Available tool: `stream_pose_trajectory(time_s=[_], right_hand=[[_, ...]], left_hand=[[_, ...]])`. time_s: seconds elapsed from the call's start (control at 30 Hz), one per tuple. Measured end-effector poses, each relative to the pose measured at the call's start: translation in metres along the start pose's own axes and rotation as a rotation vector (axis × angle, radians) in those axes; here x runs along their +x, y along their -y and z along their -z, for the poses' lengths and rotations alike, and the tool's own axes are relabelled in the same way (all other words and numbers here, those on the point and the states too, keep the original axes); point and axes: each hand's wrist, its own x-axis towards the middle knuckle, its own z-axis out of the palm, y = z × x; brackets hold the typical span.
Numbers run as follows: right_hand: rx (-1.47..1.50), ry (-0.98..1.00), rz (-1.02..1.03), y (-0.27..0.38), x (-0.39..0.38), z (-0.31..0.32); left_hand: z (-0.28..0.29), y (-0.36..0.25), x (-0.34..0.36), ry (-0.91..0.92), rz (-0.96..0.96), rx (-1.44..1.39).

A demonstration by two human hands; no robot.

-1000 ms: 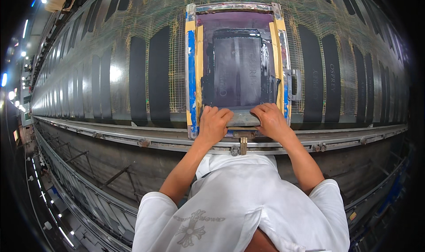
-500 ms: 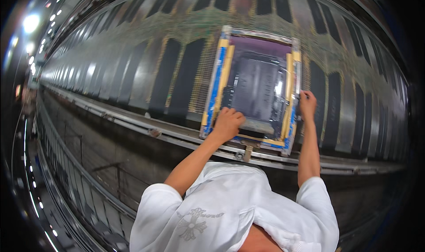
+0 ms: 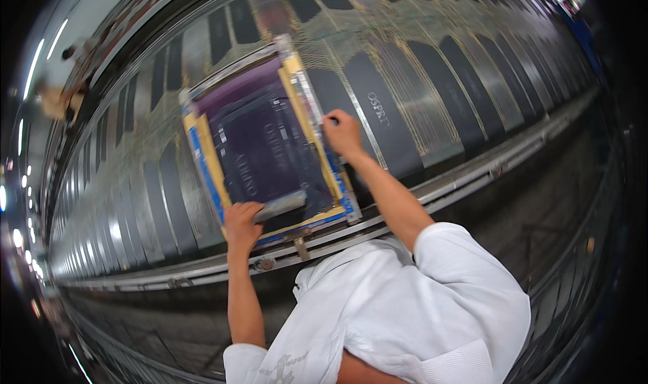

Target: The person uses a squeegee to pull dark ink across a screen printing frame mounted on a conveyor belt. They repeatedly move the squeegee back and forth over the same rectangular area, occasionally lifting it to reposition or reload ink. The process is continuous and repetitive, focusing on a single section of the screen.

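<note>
A screen-printing frame (image 3: 305, 95) lies on the long table, left of the middle. Its rails carry yellow strips and blue tape, and the mesh inside is purple with a dark area and pale lettering. My left hand (image 3: 243, 225) is closed around the left end of a squeegee (image 3: 283, 206), which rests across the near end of the mesh. At the frame's right rail, about midway along, my right hand (image 3: 342, 133) is closed with its fingers curled against the outer edge. A metal bracket (image 3: 301, 246) sticks out from the frame's near side.
Dark fabric panels (image 3: 442, 90) lie in two rows along the table; one right of the frame (image 3: 378, 107) bears pale lettering. A metal rail (image 3: 459, 181) follows the table's near edge. Another person (image 3: 64, 100) is blurred at the far left.
My view has turned, so the frame appears farther left and tilted the other way. My right hand is slightly farther up the frame's side. The squeegee stays near the frame's near end.
</note>
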Motion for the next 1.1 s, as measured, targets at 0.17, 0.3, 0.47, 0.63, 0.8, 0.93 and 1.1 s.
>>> stream_pose_trajectory(time_s=[0.17,0.3,0.47,0.63,0.8,0.93,1.1], right_hand=[[0.022,0.065,-0.201,0.031,-0.022,-0.020],[-0.001,0.065,-0.173,0.022,-0.022,-0.028],[-0.024,0.086,-0.229,0.028,-0.028,-0.043],[-0.102,0.130,-0.261,0.013,-0.027,-0.051],[-0.274,0.235,-0.298,0.021,-0.024,-0.046],[-0.330,0.278,-0.186,0.009,-0.019,-0.038],[-0.412,0.313,-0.209,0.031,-0.013,-0.039]], left_hand=[[0.029,0.026,-0.008,0.051,0.013,0.026],[0.030,0.028,-0.004,0.116,0.053,0.059],[0.039,0.053,-0.006,0.151,-0.016,-0.016],[0.037,0.063,-0.008,0.142,-0.038,-0.045],[0.044,0.041,-0.044,0.110,-0.027,-0.085],[0.032,0.040,-0.069,0.195,-0.014,-0.072],[0.028,0.050,-0.050,0.132,-0.026,-0.053]])
